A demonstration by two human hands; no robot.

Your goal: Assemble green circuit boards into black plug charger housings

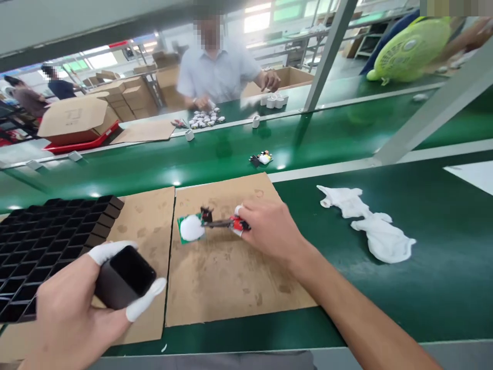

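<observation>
My left hand (77, 298), with white finger cots on its thumb and a finger, grips an open-topped black plastic housing (123, 277). Its dark opening faces up and toward the right. Over the cardboard, my right hand (265, 226) pinches the red and black end of a thin dark lead (219, 223). Whether this is a bundle of wires is too blurred to tell. The lead's other end meets a green circuit board (180, 231) that carries a large white blob (192, 227). A small black part (207, 213) sits at the board's upper right corner.
A rack of black square cells (42, 252) stands at left. Beneath my hands lie cardboard sheets (215, 288). Crumpled white gloves (385, 239) rest at right. Beyond, a green conveyor (154, 159) carries another circuit assembly (262, 158). A co-worker (219, 72) handles white parts opposite.
</observation>
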